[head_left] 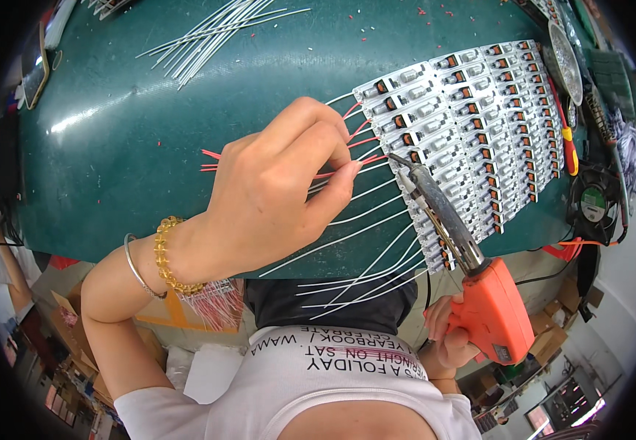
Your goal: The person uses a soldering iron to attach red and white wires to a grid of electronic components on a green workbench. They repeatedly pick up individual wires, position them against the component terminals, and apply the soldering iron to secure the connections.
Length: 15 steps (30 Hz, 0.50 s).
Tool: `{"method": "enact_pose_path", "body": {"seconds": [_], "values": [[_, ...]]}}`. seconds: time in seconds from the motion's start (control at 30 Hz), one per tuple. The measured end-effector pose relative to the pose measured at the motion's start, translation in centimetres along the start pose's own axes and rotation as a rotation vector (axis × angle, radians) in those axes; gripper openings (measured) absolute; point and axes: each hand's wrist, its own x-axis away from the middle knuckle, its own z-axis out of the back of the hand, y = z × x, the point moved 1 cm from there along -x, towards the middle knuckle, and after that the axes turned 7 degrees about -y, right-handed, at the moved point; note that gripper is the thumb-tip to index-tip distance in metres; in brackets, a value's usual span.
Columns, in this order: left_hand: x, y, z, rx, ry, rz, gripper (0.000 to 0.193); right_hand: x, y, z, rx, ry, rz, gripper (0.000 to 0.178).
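Observation:
My left hand (277,180) is pinched on thin red wires (210,167) whose bare ends reach past its back and fingertips. One red wire tip meets the near-left edge of a panel of small circuit boards (472,110). Low on the right, my right hand (447,336) grips the handle of an orange soldering gun (497,312). Its dark barrel slants up to the left, and its tip sits at the panel edge beside that red wire. Several white wires (365,233) trail from the same edge toward me, some hanging past the table's front.
A loose bundle of white wires (211,35) lies on the green table mat (120,154). Along the right side are a metal dish (565,64), a screwdriver with a yellow-red handle (569,150) and a black fan (595,199). Below hang red and white wires (214,304).

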Motion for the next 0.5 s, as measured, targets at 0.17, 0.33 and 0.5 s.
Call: {"method": "enact_pose_path", "body": {"seconds": [0.17, 0.33, 0.5], "values": [[0.1, 0.1, 0.0, -0.027, 0.003, -0.005, 0.012, 0.3, -0.2, 0.4, 0.353, -0.044, -0.007, 0.064], [-0.1, 0.1, -0.1, -0.030, 0.013, -0.016, 0.013, 1.8, 0.8, 1.1, 0.409, 0.040, -0.026, 0.071], [-0.1, 0.1, -0.2, -0.039, 0.013, -0.013, 0.013, 1.4, 0.0, 0.9, 0.371, 0.021, -0.033, 0.079]]}}
